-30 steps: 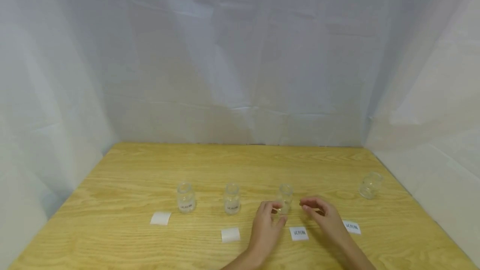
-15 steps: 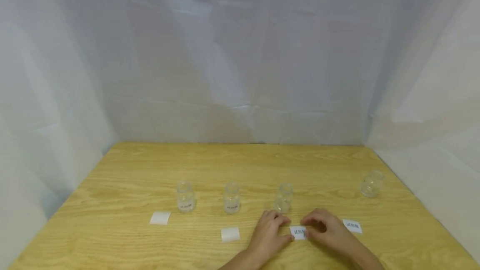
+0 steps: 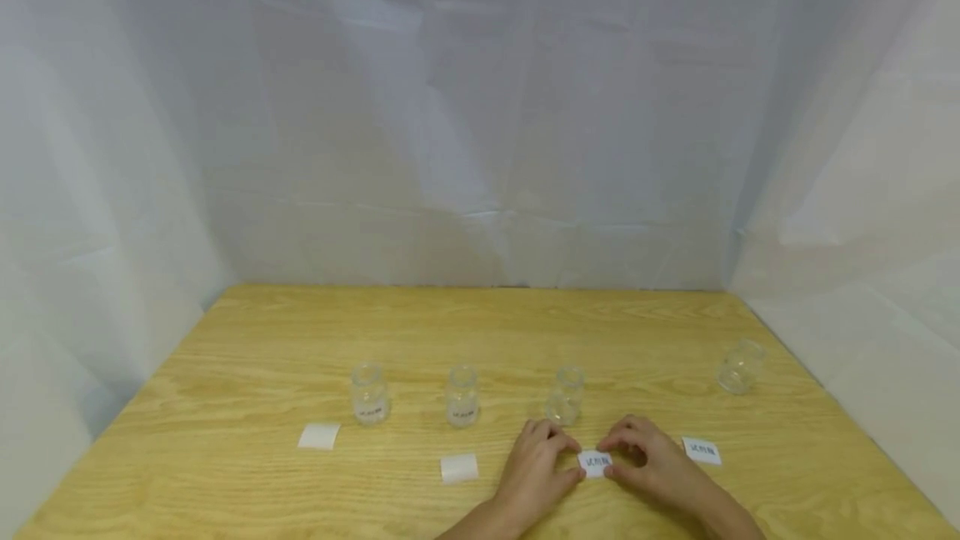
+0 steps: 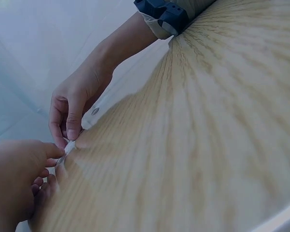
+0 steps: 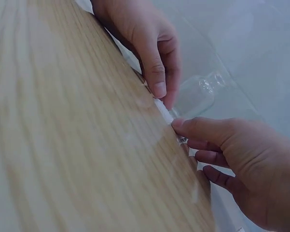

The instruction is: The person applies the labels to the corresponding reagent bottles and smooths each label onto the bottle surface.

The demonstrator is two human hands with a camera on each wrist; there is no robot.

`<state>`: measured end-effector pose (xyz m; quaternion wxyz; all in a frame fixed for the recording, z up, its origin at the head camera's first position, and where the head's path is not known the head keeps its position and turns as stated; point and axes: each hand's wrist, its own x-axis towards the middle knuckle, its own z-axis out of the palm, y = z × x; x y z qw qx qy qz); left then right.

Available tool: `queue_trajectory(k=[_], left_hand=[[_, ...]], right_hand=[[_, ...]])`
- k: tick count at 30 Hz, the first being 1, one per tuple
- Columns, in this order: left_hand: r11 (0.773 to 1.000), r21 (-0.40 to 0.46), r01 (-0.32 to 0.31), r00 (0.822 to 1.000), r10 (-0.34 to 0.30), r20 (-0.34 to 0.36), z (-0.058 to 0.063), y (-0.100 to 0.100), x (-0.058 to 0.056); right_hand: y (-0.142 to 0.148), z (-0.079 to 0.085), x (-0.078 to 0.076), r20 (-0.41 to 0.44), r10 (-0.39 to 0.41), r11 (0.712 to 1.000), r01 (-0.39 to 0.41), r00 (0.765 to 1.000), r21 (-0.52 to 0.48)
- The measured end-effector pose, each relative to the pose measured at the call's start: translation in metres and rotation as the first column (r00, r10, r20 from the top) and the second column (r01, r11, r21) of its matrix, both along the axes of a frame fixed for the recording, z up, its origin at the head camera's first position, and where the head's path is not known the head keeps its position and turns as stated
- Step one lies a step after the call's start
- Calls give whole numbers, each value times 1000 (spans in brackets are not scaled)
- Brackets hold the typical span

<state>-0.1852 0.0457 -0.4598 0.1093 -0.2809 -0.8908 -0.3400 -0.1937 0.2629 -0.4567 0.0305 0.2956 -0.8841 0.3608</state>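
A white paper label (image 3: 595, 463) with dark writing lies near the front of the table, between my two hands. My left hand (image 3: 534, 467) pinches its left edge with thumb and forefinger, while my right hand (image 3: 656, 463) does the same at the right edge. Both wrist views show the fingertips meeting at the thin white label (image 5: 163, 111). Just behind the left hand stands a clear glass jar (image 3: 566, 398) with no writing visible on it. Farther left are two glass jars (image 3: 370, 394) (image 3: 462, 397), each bearing dark writing low on its front.
Another glass jar (image 3: 741, 367) stands at the right, looking tilted. A second written label (image 3: 702, 451) lies right of my right hand. Two blank white slips (image 3: 319, 437) (image 3: 459, 468) lie at the left. White sheeting (image 3: 480, 123) encloses the wooden table (image 3: 262, 323).
Both hands have come down from around the third jar to the label in front of it, and now pinch its edges. The jars have stayed in place.
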Motion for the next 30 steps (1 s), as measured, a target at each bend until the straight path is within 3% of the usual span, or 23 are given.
queue_trajectory(k=[14, 18, 21, 25, 30], left_hand=[[999, -35, -9, 1000, 8, -21, 0, 1, 0], [1000, 9, -14, 1000, 14, -4, 1, 2, -1], [995, 97, -20, 1000, 18, 21, 0, 4, -2], [960, 280, -10, 995, -18, 99, 0, 6, -4], [870, 493, -13, 962, -123, 242, 1, 6, -5]], right_hand=[[-4, 1, 2, -67, 8, 1000, -6, 998, 23], [-5, 0, 1, -86, -21, 1000, 23, 996, 16], [-6, 0, 1, -23, -36, 999, 35, 999, -41], [-8, 2, 2, 95, -37, 987, 52, 995, -151], [-14, 5, 5, 110, -88, 971, 110, 990, -210]])
